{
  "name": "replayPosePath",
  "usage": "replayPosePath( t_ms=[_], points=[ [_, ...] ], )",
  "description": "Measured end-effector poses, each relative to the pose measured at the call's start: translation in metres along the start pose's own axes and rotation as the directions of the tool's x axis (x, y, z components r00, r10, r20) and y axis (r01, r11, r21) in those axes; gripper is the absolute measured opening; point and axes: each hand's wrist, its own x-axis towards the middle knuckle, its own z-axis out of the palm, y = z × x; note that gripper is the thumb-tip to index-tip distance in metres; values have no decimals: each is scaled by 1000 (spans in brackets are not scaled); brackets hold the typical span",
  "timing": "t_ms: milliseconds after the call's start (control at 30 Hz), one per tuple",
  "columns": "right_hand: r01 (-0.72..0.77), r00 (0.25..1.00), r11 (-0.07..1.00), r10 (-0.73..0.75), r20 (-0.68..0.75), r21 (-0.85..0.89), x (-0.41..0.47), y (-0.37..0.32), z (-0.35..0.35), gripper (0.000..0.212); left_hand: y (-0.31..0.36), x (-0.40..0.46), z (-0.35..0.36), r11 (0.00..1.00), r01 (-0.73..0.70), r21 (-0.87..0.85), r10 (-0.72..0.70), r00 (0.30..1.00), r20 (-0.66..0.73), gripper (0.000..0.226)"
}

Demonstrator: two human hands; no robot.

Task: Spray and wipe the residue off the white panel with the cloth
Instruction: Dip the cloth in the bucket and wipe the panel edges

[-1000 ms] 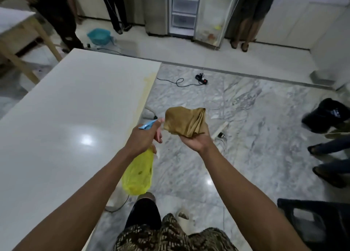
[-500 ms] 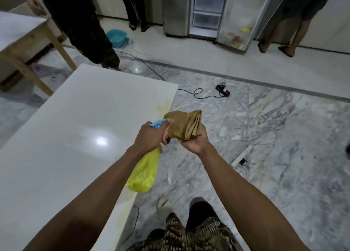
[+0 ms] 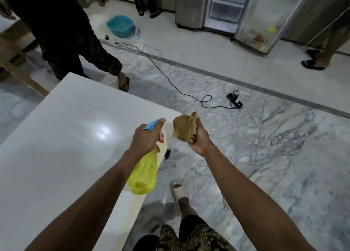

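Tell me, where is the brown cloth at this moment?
In the head view the brown cloth is bunched in the right hand, held in the air just past the white panel's right edge, beside the spray bottle.

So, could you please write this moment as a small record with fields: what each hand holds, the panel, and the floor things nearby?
left hand: grips yellow spray bottle, blue nozzle pointing toward the cloth
right hand: holds bunched tan cloth, raised off the panel
white panel: glossy, yellowish residue along its right edge
wiping: not yet begun
floor: black power strip with cable, blue basin further back
others: a person's legs beyond the panel's far end
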Motion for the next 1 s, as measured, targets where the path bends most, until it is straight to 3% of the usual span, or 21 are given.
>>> replayPosePath(
  t_ms=[133, 233, 333, 433, 467, 500, 700, 867, 1000],
  points=[
    [83, 963, 891, -186, -193, -447, 53, -41, 8, 60, 30, 45, 4, 1000, -10, -10, 10, 1000, -10, 68],
    [194, 910, 641, -401, -109, -742, 82, -51, 17, 60, 36, 68, 0, 1000, 0, -13, 0, 1000, -24, 69],
    [333, 838, 181, -506, 203, -925, 111, -36, 25, 59, 34, 85, -10, 999, 37, -27, -38, 998, -48, 65],
    [296, 862, -411, -275, 427, -862, 147, 1, 22, 60, 24, 93, -22, 997, 70, -24, -71, 996, -54, 65],
    [277, 875, -522, -210, 436, -807, 155, 14, 19, 62, 20, 93, -26, 997, 66, -27, -68, 996, -58, 65],
    [273, 873, -560, -197, 446, -782, 160, 24, 16, 65, 17, 93, -30, 998, 58, -32, -60, 996, -64, 65],
    [280, 812, -435, -369, 453, -856, 163, 52, 20, 63, -22, 85, -59, 998, 65, 22, -64, 997, -48, 65],
    [252, 813, -351, -429, 394, -902, 156, 73, 20, 62, -41, 68, -67, 996, 80, 26, -79, 996, -30, 64],
    [258, 801, -359, -440, 407, -897, 137, 99, 18, 60, -60, 50, -73, 996, 90, 10, -90, 996, -8, 60]
  ],
)
